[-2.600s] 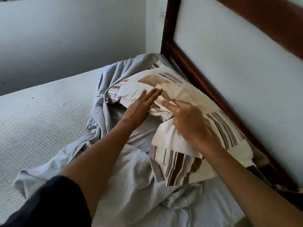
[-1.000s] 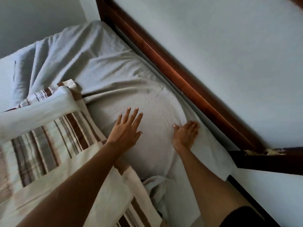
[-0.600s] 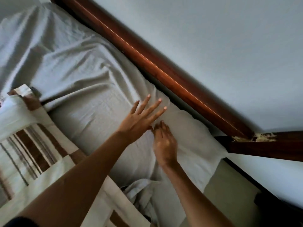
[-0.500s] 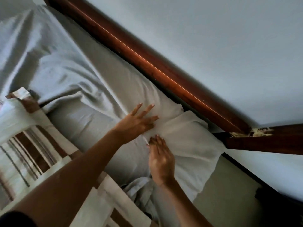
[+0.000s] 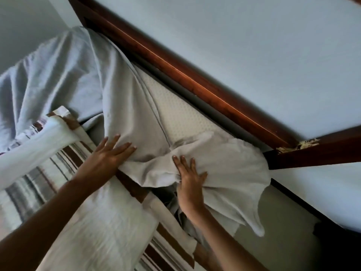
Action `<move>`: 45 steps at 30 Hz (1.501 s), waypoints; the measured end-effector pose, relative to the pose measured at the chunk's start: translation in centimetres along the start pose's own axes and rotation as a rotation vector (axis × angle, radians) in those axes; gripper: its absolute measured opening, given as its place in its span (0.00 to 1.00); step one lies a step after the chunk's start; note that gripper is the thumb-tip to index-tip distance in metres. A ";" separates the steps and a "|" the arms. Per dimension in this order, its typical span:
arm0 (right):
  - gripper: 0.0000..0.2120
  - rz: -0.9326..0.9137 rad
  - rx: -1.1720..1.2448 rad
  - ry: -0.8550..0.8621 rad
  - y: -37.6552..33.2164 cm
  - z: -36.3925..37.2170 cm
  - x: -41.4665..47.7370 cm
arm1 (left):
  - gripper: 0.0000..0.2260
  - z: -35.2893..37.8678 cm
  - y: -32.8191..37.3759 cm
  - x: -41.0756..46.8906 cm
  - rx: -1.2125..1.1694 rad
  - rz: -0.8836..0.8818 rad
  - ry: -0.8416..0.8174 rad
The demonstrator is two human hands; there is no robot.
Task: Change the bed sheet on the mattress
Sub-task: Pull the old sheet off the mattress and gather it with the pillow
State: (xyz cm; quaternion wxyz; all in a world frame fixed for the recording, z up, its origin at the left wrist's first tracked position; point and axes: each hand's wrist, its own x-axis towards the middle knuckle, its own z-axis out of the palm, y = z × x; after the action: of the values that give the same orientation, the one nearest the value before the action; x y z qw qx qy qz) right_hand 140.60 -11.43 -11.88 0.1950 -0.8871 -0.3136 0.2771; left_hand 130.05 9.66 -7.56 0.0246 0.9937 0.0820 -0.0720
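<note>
Sheet [image 5: 224, 163] now dragged off mattress [image 5: 181, 114] corner; L hand [image 5: 109, 156] & R hand [image 5: 190, 177] flat, pressing it

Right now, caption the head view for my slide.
Left hand and right hand press a bunched pale sheet; mattress bare beside the wooden bed frame, striped pillow alongside.

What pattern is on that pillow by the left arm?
The pillow has brown and grey stripes with plain cream patches; the head view shows it.
</note>
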 end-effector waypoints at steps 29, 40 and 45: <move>0.17 -0.337 0.022 -0.010 -19.2 4.7 17.1 | 0.37 2.1 -11.4 -1.0 -0.273 -0.640 0.116; 0.18 -0.644 -0.103 -0.210 -14.1 -1.6 6.0 | 0.21 1.4 -14.0 1.9 -0.014 -0.266 0.167; 0.24 -0.530 0.052 -0.024 -21.0 -2.6 14.4 | 0.20 2.7 -10.2 -1.0 -0.119 -0.457 0.260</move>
State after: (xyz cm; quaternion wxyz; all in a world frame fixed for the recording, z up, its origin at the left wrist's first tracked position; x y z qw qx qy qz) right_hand 142.13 12.91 -4.26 0.2798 -0.7654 -0.5298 0.2350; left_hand 127.02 19.38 -10.42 0.0551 0.9471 0.3108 0.0576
